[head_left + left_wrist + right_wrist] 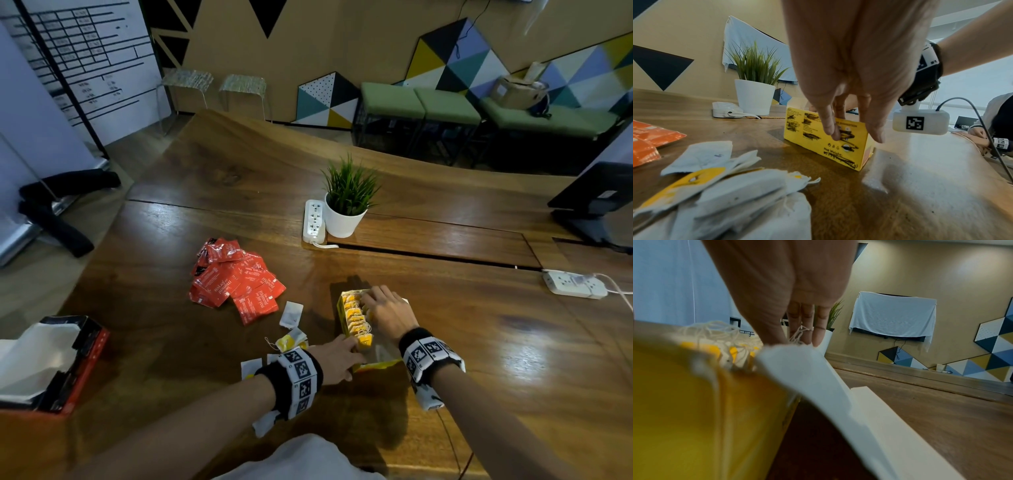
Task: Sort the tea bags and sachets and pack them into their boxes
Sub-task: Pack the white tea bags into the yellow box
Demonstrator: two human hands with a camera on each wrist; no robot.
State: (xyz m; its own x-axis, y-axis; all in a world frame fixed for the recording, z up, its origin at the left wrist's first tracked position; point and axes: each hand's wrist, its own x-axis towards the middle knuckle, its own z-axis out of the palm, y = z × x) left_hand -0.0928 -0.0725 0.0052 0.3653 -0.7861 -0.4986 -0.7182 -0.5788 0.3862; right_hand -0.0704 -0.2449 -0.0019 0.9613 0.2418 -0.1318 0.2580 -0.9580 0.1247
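Note:
An open yellow box [342,310] stands on the wooden table, its row of yellow-tagged tea bags [358,318] upright inside. My right hand [385,306] lies over the far end of that row, and its straight fingers [803,321] press on the strings and tags. My left hand [337,356] is at the box's near end, with straight fingers [829,126] against the printed side [813,138] and the thumb by the corner. Several loose white tea bags [731,194] lie just left of the box. A pile of red sachets [236,282] lies further left.
A red and black box [68,363] with a white lining stands open at the table's left edge. A potted plant [346,212] and a power strip [314,221] sit beyond the yellow box; another strip [573,284] lies right. The box's white flap [807,373] hangs open rightwards.

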